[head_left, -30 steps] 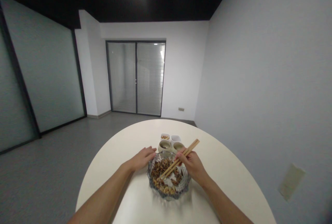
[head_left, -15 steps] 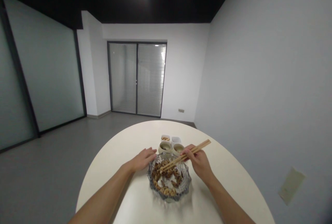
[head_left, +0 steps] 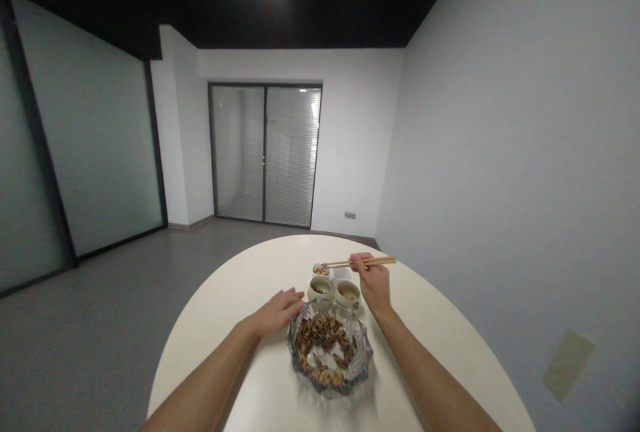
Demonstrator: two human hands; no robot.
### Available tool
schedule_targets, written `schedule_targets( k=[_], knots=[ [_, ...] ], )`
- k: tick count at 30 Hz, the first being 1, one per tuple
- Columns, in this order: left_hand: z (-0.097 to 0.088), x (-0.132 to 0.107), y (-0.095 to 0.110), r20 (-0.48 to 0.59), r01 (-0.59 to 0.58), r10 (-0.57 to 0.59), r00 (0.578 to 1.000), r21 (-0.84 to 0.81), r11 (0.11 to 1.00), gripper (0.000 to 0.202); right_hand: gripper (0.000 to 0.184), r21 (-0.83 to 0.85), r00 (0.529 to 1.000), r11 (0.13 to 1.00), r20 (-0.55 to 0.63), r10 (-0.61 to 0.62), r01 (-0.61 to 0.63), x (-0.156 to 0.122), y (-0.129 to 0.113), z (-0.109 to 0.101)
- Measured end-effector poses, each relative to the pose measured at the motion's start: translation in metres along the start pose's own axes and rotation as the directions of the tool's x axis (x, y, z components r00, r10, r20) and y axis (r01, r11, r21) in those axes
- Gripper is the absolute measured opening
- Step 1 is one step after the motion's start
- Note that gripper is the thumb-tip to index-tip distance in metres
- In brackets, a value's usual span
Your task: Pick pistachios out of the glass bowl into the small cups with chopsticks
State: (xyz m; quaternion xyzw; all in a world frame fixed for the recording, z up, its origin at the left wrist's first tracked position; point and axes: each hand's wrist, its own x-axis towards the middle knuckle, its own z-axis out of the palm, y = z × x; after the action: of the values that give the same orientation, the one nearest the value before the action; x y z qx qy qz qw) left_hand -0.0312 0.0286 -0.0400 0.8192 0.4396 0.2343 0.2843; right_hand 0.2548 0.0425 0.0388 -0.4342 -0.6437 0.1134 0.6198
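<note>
A clear glass bowl [head_left: 361,371] with a wavy rim holds brown, elongated seeds or nuts [head_left: 323,331] and some paler pieces near its front. Flat, with fingers stretched, my left hand [head_left: 281,310] lies at the bowl's left far edge, fingertips at the rim. My right hand [head_left: 371,283] is closed round a pair of wooden chopsticks [head_left: 380,261]. Their tips are over a small white dish [head_left: 315,277] of pale nuts [head_left: 321,271]; whether they pinch anything is too small to tell.
Beside that dish is a second white dish [head_left: 342,275]. Two beige cups [head_left: 321,288] stand between the dishes and the bowl, a little content in each. All are on a round white table [head_left: 225,299]. A white wall [head_left: 500,185] rises on the right.
My right hand has moved the chopsticks away from the glass bowl, up and forward to the white dish of pale nuts. My left hand has stayed at the bowl's rim.
</note>
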Motion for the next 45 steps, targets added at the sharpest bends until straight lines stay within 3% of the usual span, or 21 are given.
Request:
schedule_targets(
  k=[8,15,17,21,26,40,45],
  knots=[
    [-0.001,-0.001,0.001,-0.013,-0.026,0.026,1.0,0.031,0.999,0.064,0.064,-0.128,0.999,0.992,0.052,-0.01,0.016,0.001,0.004,0.008],
    [0.0,-0.002,0.003,-0.01,0.005,-0.005,1.0,0.009,1.0,0.066,0.064,0.105,0.993,0.987,-0.003,0.121,-0.12,-0.01,-0.012,-0.011],
    [0.0,-0.002,0.003,-0.012,0.005,-0.005,1.0,0.01,1.0,0.066,0.066,0.189,0.984,0.969,0.103,0.144,-0.162,-0.018,-0.023,-0.017],
    [0.001,-0.002,0.003,-0.016,0.011,-0.01,1.0,0.014,1.0,0.066,0.059,0.239,0.907,0.94,0.401,0.132,-0.242,-0.036,-0.04,-0.026],
    [0.001,-0.003,0.004,-0.031,-0.003,0.003,1.0,-0.002,1.0,0.067,0.05,0.233,0.825,0.918,0.545,0.15,-0.321,-0.051,-0.042,-0.029],
    [0.003,-0.001,0.0,-0.032,0.01,-0.011,0.999,-0.016,1.0,0.069,0.051,0.247,0.795,0.922,0.599,0.097,-0.299,-0.057,-0.044,-0.028],
    [0.004,-0.002,-0.001,-0.04,0.008,-0.009,0.999,-0.021,1.0,0.07,0.055,0.242,0.854,0.938,0.513,0.093,-0.247,-0.047,-0.044,-0.041]
  ],
)
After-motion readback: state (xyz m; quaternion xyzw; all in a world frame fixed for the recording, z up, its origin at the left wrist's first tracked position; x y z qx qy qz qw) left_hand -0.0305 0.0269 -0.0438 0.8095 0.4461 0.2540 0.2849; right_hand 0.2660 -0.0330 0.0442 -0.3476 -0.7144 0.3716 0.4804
